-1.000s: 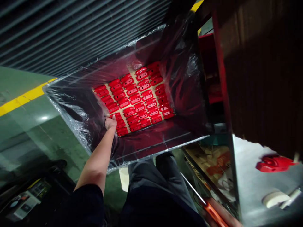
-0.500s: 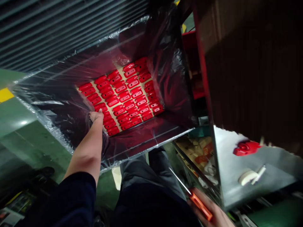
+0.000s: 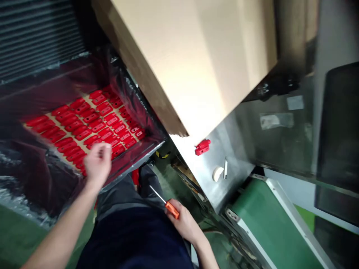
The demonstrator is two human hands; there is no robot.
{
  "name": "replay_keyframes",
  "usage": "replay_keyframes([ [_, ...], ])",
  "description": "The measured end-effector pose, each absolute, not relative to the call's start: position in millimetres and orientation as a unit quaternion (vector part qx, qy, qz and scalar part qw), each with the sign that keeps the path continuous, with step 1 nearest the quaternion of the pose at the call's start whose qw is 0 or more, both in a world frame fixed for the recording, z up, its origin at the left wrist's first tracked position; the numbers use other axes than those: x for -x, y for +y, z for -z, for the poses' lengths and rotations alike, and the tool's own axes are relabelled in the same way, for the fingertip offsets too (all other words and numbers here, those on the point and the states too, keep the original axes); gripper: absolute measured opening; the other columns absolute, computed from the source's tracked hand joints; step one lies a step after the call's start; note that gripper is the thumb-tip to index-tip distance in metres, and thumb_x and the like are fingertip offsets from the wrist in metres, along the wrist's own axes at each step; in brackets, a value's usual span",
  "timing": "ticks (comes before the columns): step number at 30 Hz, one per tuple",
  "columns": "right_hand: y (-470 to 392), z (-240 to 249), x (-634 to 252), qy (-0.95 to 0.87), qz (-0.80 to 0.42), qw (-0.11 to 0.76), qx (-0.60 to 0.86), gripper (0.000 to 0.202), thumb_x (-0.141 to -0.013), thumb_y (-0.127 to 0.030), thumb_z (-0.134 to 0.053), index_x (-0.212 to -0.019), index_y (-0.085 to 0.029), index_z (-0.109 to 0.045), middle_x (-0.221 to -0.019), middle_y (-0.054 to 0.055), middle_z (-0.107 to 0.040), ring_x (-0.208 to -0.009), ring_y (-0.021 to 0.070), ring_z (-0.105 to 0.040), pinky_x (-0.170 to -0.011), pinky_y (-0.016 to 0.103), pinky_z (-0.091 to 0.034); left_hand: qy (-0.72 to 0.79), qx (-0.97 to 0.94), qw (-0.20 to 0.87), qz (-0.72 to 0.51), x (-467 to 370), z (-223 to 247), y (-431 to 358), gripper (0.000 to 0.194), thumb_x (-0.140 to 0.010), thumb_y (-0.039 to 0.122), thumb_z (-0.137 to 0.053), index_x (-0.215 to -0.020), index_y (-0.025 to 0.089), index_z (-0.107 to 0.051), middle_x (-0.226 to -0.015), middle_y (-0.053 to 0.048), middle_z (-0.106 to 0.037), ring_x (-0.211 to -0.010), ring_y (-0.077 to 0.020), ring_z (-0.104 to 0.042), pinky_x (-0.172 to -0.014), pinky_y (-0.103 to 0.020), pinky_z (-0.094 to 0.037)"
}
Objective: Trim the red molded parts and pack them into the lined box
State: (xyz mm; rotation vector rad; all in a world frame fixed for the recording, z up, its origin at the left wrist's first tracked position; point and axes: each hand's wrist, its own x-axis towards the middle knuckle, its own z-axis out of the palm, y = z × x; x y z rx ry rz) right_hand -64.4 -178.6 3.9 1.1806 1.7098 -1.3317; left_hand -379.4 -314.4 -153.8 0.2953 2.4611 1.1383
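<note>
My right hand (image 3: 179, 216) is closed round the orange handle of a screwdriver (image 3: 172, 210), whose thin metal shaft points up and left. Slightly blurred, my left hand (image 3: 98, 162) hovers over the near side of a plastic-lined bin, fingers curled in, with nothing visible in them. Below it, several rows of glossy red molded parts (image 3: 81, 133) lie on a tan sheet in the bin. Another red part (image 3: 202, 147) rests on the metal table, beyond reach of both hands.
Clear film (image 3: 22, 179) lines the bin. A large cardboard box (image 3: 196, 56) stands over the metal table (image 3: 207, 183). On that table lie a round whitish piece (image 3: 217, 173) and a small white-and-dark tool (image 3: 225, 168). A green conveyor belt (image 3: 277, 228) runs at the lower right.
The view has swung to the right. My left hand has lifted from the red parts inside the bin and drawn back. My right hand still holds the screwdriver.
</note>
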Motion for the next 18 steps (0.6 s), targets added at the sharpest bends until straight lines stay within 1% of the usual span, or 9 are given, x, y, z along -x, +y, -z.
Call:
replay_keyframes([
  [3,-188.6,-2.5,28.8,0.657,0.51,0.307,-0.462,0.006,-0.088,-0.019,-0.054,-0.09,-0.025,-0.056,-0.092,-0.001,-0.061,-0.089,0.0195,-0.061,-0.083,0.029,-0.044,0.789,-0.298,0.298,-0.448,299.8,108.3,-231.1,0.021,-0.101,0.037,-0.06,-0.097,0.023,-0.074,-0.094,-0.003,-0.076,-0.085,-0.0174,-0.071,-0.08,-0.029,-0.057],
  [5,-195.8,-5.4,2.1,0.658,0.509,0.286,-0.476,0.005,-0.088,-0.02,-0.054,-0.089,-0.025,-0.055,-0.092,0.0,-0.061,-0.088,0.0199,-0.061,-0.083,0.029,-0.044,0.749,-0.377,0.32,-0.441,257.5,94.9,-170.1,0.018,-0.099,0.035,-0.062,-0.106,0.024,-0.074,-0.103,-0.005,-0.076,-0.092,-0.0186,-0.071,-0.086,-0.03,-0.057],
  [6,-199.5,-7.6,-12.3,0.657,0.508,0.274,-0.485,0.004,-0.088,-0.021,-0.054,-0.088,-0.025,-0.054,-0.091,0.0,-0.061,-0.088,0.02,-0.062,-0.082,0.029,-0.044,0.745,-0.395,0.319,-0.432,241.2,92.4,-141.0,0.025,-0.098,0.034,-0.064,-0.117,0.021,-0.071,-0.114,-0.008,-0.074,-0.104,-0.0218,-0.07,-0.094,-0.034,-0.056],
  [8,-207.0,-12.4,-43.0,0.654,0.502,0.251,-0.507,0.005,-0.09,-0.024,-0.054,-0.085,-0.025,-0.052,-0.09,0.0,-0.061,-0.087,0.0202,-0.062,-0.082,0.029,-0.045,0.762,-0.4,0.305,-0.408,216.9,92.1,-90.4,0.051,-0.094,0.038,-0.07,-0.137,0.012,-0.06,-0.135,-0.019,-0.065,-0.127,-0.0314,-0.06,-0.109,-0.046,-0.048],
  [9,-211.1,-14.5,-58.9,0.651,0.499,0.24,-0.519,0.006,-0.09,-0.025,-0.054,-0.085,-0.025,-0.051,-0.09,0.0,-0.061,-0.087,0.0204,-0.063,-0.081,0.029,-0.045,0.774,-0.395,0.299,-0.395,207.6,92.9,-70.5,0.06,-0.093,0.041,-0.071,-0.141,0.009,-0.056,-0.144,-0.024,-0.058,-0.135,-0.0362,-0.054,-0.113,-0.052,-0.043],
  [11,-220.0,-16.9,-90.7,0.644,0.494,0.222,-0.54,0.006,-0.09,-0.027,-0.055,-0.085,-0.025,-0.052,-0.09,0.001,-0.063,-0.088,0.0209,-0.064,-0.081,0.029,-0.047,0.792,-0.383,0.292,-0.374,191.9,94.4,-43.0,0.066,-0.091,0.045,-0.072,-0.144,0.01,-0.054,-0.158,-0.027,-0.044,-0.145,-0.0434,-0.041,-0.118,-0.061,-0.034],
  [15,-237.2,-13.9,-145.9,0.632,0.487,0.188,-0.573,0.005,-0.088,-0.026,-0.058,-0.084,-0.026,-0.055,-0.091,0.002,-0.066,-0.09,0.0232,-0.067,-0.082,0.03,-0.048,0.809,-0.361,0.291,-0.362,165.6,94.4,-25.9,0.054,-0.09,0.041,-0.074,-0.136,0.017,-0.061,-0.171,-0.019,-0.027,-0.155,-0.0455,-0.021,-0.123,-0.067,-0.021],
  [16,-239.7,-12.6,-157.0,0.629,0.486,0.177,-0.58,0.004,-0.088,-0.027,-0.058,-0.084,-0.026,-0.057,-0.093,0.002,-0.067,-0.091,0.0236,-0.068,-0.083,0.03,-0.048,0.81,-0.353,0.294,-0.364,161.0,93.8,-25.7,0.052,-0.09,0.038,-0.074,-0.136,0.017,-0.061,-0.171,-0.017,-0.028,-0.156,-0.044,-0.021,-0.123,-0.067,-0.021],
  [18,-240.9,-12.1,-175.9,0.623,0.484,0.155,-0.594,0.003,-0.09,-0.029,-0.058,-0.09,-0.027,-0.06,-0.097,0.003,-0.069,-0.095,0.0247,-0.069,-0.086,0.031,-0.049,0.804,-0.338,0.317,-0.373,155.4,91.8,-27.8,0.049,-0.092,0.033,-0.072,-0.137,0.017,-0.059,-0.163,-0.016,-0.041,-0.15,-0.0394,-0.035,-0.121,-0.064,-0.029],
])
